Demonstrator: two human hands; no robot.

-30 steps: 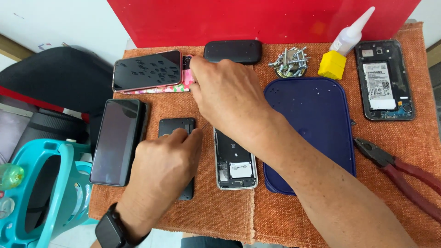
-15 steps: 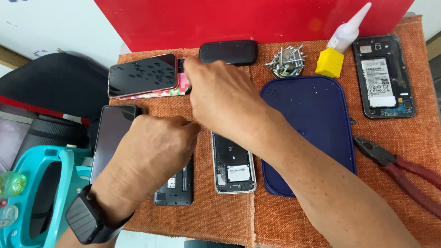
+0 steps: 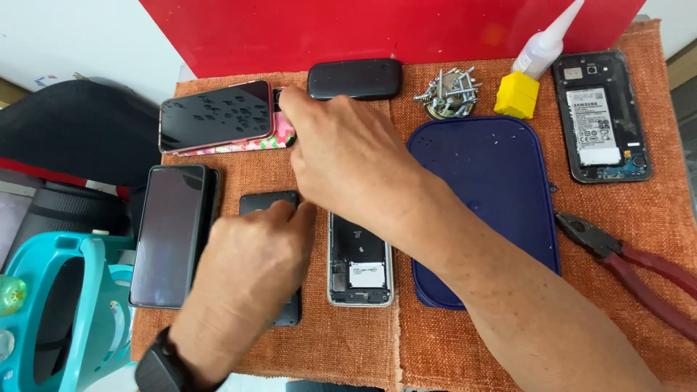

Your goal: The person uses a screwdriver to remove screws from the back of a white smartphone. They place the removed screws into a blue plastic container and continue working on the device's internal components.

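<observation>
My right hand reaches across the orange mat, fingertips closed on the right end of a phone in a floral case that lies screen up at the back left. My left hand, a dark watch on its wrist, lies curled over a small black phone and hides most of it. Just right of that hand lies an opened phone with its back off and its insides showing.
A dark blue lid lies at centre right, red-handled pliers beside it. At the back are a black oblong case, a pile of screws, a glue bottle, a yellow block and another opened phone. A large black phone and a teal stool are at the left.
My left hand slid up over the small black phone and now covers more of it. My right hand stays at the floral-cased phone's end.
</observation>
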